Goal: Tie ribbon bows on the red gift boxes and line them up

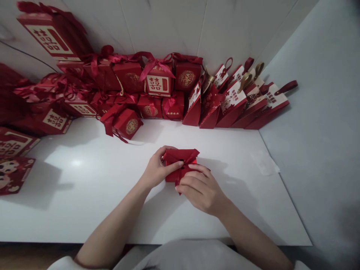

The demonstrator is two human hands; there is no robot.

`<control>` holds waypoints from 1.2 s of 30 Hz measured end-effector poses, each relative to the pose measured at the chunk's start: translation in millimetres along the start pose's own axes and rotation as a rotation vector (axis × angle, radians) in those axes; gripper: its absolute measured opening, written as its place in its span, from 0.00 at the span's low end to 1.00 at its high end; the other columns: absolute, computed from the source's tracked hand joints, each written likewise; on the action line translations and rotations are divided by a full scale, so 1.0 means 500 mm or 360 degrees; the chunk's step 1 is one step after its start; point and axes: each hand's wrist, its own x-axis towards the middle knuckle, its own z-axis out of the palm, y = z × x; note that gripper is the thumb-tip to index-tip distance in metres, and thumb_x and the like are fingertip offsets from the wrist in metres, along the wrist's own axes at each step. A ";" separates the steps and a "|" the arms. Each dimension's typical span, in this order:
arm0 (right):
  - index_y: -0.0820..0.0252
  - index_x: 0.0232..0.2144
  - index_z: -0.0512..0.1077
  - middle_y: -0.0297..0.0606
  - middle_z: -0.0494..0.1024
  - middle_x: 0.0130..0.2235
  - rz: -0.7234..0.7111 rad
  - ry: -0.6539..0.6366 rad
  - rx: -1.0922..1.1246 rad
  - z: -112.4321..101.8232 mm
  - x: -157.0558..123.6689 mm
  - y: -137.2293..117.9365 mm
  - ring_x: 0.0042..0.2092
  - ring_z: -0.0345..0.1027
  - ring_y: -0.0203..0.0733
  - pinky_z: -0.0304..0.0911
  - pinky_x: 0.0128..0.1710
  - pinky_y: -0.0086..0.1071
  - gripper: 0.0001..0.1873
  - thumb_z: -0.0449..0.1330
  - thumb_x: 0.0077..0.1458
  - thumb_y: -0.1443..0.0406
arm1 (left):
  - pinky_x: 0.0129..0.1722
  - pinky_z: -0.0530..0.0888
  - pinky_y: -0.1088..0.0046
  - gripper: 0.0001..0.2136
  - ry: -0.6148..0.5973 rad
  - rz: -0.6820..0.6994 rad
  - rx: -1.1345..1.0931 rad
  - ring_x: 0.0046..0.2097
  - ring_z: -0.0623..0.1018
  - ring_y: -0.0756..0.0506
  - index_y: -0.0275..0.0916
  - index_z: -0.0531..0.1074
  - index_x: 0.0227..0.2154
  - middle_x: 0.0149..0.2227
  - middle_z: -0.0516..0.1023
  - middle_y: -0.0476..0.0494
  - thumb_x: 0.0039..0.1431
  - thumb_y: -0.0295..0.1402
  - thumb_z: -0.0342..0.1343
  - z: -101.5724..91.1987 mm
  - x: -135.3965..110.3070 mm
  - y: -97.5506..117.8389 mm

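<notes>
A small red gift box (170, 174) stands on the white table in front of me, with a red ribbon (191, 155) across its top. My left hand (159, 167) grips the box from its left side, the thumb pressing on the ribbon near the middle of the top. At the box's right front, my right hand (199, 187) has its fingers curled and pinches a hanging part of the ribbon. Its index finger rests on the top close to the left thumb. The box's right side is partly hidden by the right hand.
Behind, red boxes with ribbon bows (157, 80) are stacked along the wall. Wedge-shaped red boxes with loop handles (233, 99) line the back right. One ribboned box (126, 123) sits ahead of the rows. A panda-print box (14, 174) lies at the left. The table's (98, 202) right edge meets a wall.
</notes>
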 end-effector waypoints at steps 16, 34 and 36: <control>0.60 0.52 0.67 0.49 0.71 0.59 0.0422 -0.0043 0.0025 -0.035 -0.001 0.047 0.59 0.66 0.48 0.59 0.62 0.51 0.19 0.55 0.58 0.73 | 0.42 0.72 0.69 0.20 0.0131 0.0046 0.0035 0.42 0.77 0.43 0.40 0.70 0.45 0.41 0.78 0.44 0.53 0.43 0.65 -0.031 0.005 -0.002; 0.58 0.34 0.67 0.35 0.73 0.30 0.0679 0.0148 0.0088 -0.034 -0.005 0.043 0.32 0.67 0.39 0.66 0.33 0.34 0.10 0.56 0.52 0.77 | 0.41 0.72 0.70 0.20 0.0162 0.0041 0.0051 0.40 0.76 0.44 0.40 0.70 0.45 0.39 0.78 0.46 0.52 0.43 0.66 -0.029 0.008 -0.009; 0.58 0.32 0.66 0.35 0.71 0.29 0.0694 0.0163 0.0147 -0.033 -0.006 0.041 0.31 0.66 0.38 0.65 0.32 0.33 0.10 0.55 0.51 0.77 | 0.41 0.72 0.70 0.20 0.0168 0.0045 0.0063 0.40 0.76 0.44 0.40 0.70 0.45 0.40 0.78 0.45 0.52 0.43 0.66 -0.030 0.009 -0.009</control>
